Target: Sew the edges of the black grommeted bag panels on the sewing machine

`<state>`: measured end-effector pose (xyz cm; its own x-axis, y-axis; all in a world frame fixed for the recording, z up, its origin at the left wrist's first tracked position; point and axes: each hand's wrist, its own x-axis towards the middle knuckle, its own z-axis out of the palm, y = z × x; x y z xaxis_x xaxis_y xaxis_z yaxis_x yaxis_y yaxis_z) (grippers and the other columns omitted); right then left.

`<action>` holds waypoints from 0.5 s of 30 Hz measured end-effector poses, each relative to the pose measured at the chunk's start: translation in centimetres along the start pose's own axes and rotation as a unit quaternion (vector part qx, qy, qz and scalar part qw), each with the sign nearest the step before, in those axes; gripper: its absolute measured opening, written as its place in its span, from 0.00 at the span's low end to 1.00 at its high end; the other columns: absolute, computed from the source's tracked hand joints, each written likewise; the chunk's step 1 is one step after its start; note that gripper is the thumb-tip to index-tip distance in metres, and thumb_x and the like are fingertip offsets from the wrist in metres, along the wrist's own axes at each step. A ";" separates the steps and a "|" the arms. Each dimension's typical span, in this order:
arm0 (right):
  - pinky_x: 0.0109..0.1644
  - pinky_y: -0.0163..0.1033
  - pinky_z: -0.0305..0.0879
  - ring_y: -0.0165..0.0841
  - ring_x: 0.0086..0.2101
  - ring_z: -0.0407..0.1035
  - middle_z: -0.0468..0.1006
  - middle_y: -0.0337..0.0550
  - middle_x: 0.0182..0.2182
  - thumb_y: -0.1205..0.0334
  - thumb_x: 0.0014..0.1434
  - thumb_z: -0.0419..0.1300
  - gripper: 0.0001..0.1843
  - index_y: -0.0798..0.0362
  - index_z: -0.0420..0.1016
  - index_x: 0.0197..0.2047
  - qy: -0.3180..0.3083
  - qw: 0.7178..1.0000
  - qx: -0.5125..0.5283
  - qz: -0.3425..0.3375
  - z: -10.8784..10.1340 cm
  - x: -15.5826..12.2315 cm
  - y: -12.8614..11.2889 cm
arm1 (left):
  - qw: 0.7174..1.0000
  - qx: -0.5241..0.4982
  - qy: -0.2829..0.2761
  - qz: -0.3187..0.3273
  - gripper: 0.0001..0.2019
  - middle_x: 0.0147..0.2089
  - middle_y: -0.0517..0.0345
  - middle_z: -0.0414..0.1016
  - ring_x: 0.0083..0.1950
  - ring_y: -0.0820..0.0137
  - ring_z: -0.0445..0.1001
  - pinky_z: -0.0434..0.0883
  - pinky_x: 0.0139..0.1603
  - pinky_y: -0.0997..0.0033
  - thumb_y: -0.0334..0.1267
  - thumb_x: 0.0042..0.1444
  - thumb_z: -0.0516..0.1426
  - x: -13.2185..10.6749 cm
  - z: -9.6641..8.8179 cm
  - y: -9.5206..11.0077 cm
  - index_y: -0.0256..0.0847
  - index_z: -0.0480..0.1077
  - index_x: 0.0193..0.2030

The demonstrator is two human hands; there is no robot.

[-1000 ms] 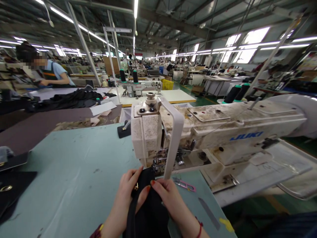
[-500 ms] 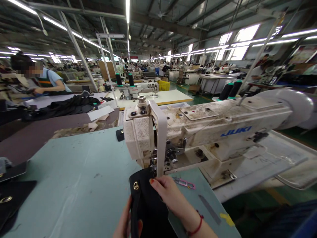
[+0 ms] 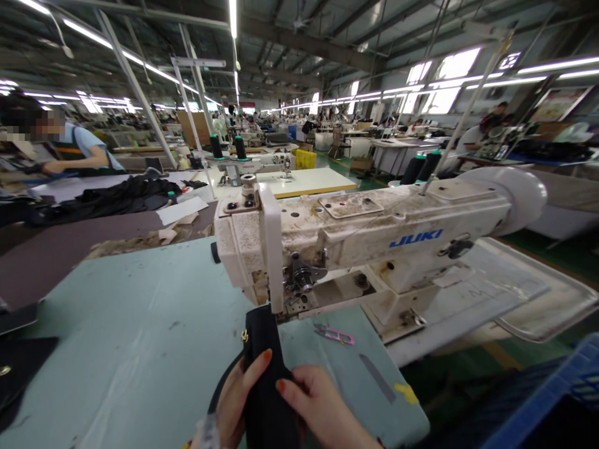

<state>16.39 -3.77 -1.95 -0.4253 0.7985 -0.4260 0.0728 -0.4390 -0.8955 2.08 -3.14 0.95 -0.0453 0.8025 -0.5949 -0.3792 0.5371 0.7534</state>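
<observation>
Both my hands grip a black bag piece [image 3: 262, 349] with a small gold fitting on its left edge. Its far end lies under the needle area of a white JUKI sewing machine [image 3: 355, 243]. My left hand [image 3: 236, 399] wraps the piece from the left, thumb on top. My right hand [image 3: 318, 405] pinches it from the right, fingertip beside the left thumb. A dark strap curves down from the piece at its left side.
Pink thread snips [image 3: 334, 335] lie on the pale green table [image 3: 140, 337] right of the piece. Black parts [image 3: 19, 368] sit at the table's left edge. A person in a blue shirt [image 3: 70, 149] works at a table far left. A blue crate [image 3: 561, 405] stands lower right.
The view has swung right and the machine sits further left in frame. Both hands have slid back toward me along the black piece, which now stretches further from the needle.
</observation>
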 end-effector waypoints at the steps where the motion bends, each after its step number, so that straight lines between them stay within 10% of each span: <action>1: 0.17 0.27 0.51 0.21 0.15 0.55 0.60 0.36 0.16 0.20 0.41 0.53 0.41 0.57 0.60 0.25 0.005 1.000 0.000 -0.003 0.1 0.1 0.1 | 1.000 -0.001 -0.006 -0.014 0.22 0.26 0.55 0.79 0.25 0.61 0.78 0.76 0.25 0.64 0.49 0.42 0.68 -0.1 0.1 0.2 0.38 0.72 0.40; 15: 0.17 0.27 0.50 0.21 0.15 0.54 0.60 0.38 0.15 0.19 0.41 0.52 0.42 0.58 0.62 0.23 0.044 0.998 0.041 -0.005 0.5 -0.3 -1.6 | 0.999 0.025 -0.031 -0.030 0.24 0.24 0.54 0.79 0.23 0.60 0.78 0.75 0.23 0.65 0.49 0.43 0.68 -0.4 -0.1 1.0 0.35 0.72 0.42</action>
<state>15.96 -3.51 -0.35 -0.3439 0.8352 -0.4292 -0.0072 -0.4594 -0.8882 1.67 -2.97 1.97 0.0346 0.7828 -0.6213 -0.3323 0.5953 0.7316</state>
